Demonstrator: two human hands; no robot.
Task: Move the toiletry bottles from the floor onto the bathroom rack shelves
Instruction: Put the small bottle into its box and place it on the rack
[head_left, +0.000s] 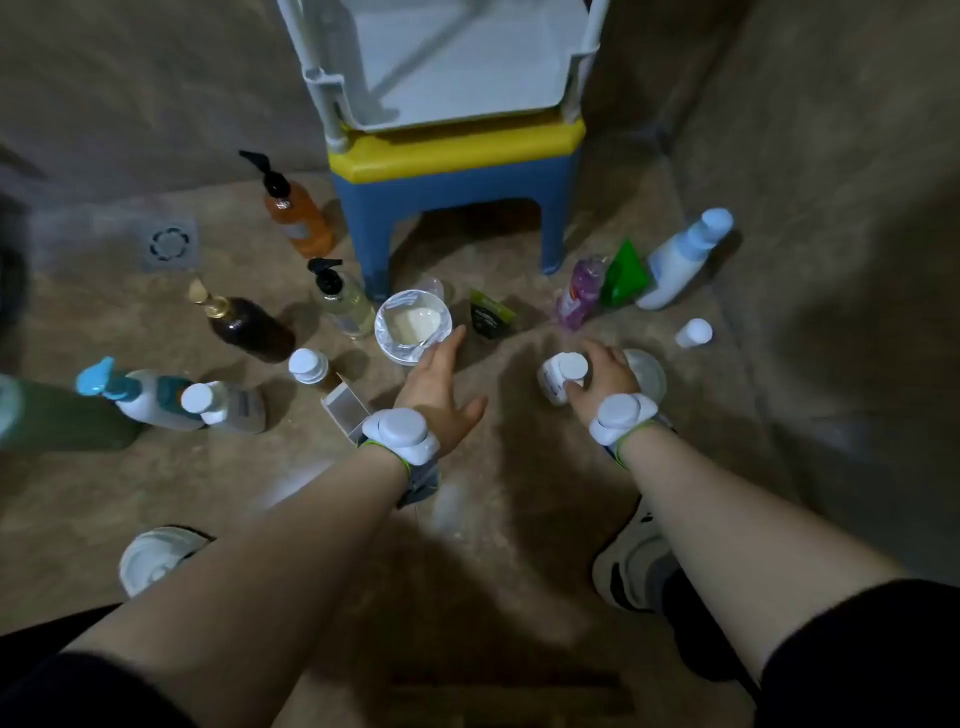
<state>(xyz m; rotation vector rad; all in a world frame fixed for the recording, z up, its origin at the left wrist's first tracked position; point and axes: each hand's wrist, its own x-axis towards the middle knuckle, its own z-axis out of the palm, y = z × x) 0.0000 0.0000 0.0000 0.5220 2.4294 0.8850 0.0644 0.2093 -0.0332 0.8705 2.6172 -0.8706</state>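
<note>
Several toiletry bottles stand or lie on the brown floor around a white rack that rests on a blue and yellow stool. My right hand is closed around a small white-capped bottle low over the floor. My left hand hovers with fingers spread, its fingertips beside a clear bowl holding soap. To the left are an orange pump bottle, a clear pump bottle, a dark brown pump bottle and a white bottle with a blue pump.
At the right stand a tall white and blue bottle, a green pouch, a purple bottle and a small white cap. A floor drain sits at the left. My shoe is at the lower right.
</note>
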